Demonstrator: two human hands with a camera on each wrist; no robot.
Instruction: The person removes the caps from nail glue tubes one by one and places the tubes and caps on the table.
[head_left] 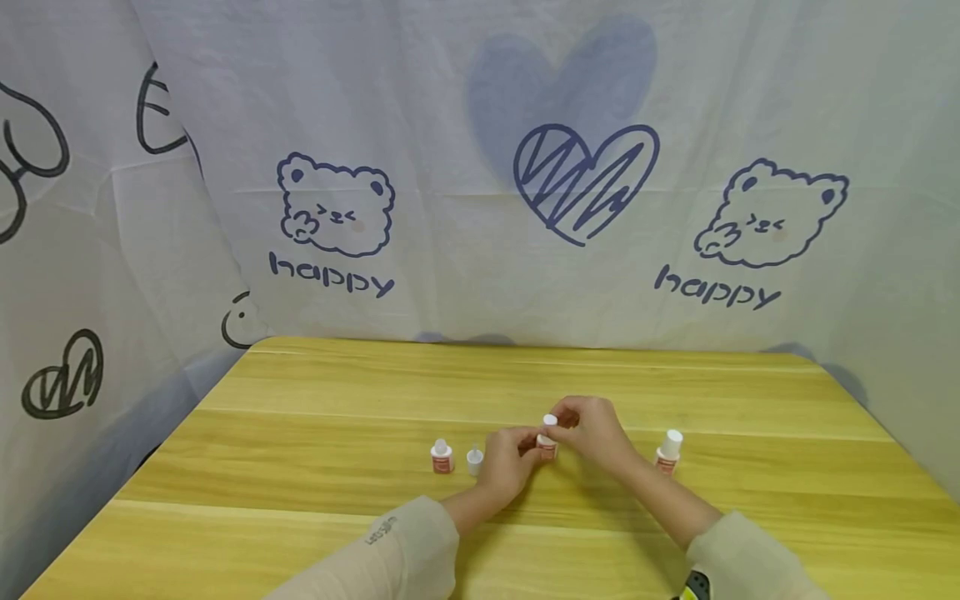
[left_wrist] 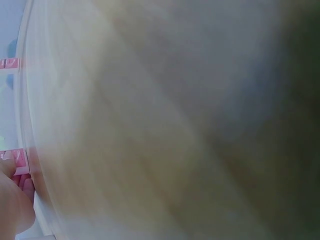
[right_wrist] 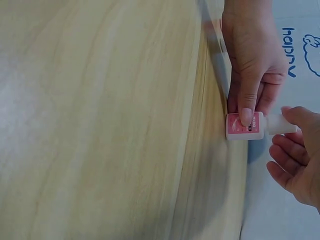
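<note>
Near the middle of the table, my left hand [head_left: 504, 462] grips the body of a small white bottle [right_wrist: 255, 132] with a pink label. My right hand [head_left: 598, 432] pinches its white cap [right_wrist: 281, 125] between thumb and fingers. In the right wrist view the left thumb presses on the label, and the bottle's base is close to the tabletop. To the left stands a second bottle [head_left: 442, 460], uncapped, its pale nozzle showing. A loose white cap [head_left: 475, 463] with a thin pin sits between that bottle and my left hand.
A third bottle [head_left: 668, 452], its white cap on, stands upright to the right of my right forearm. The yellow wood-grain table [head_left: 300, 533] reaches back to a white printed cloth [head_left: 450, 250] hanging behind it. More cloth hangs along the left side.
</note>
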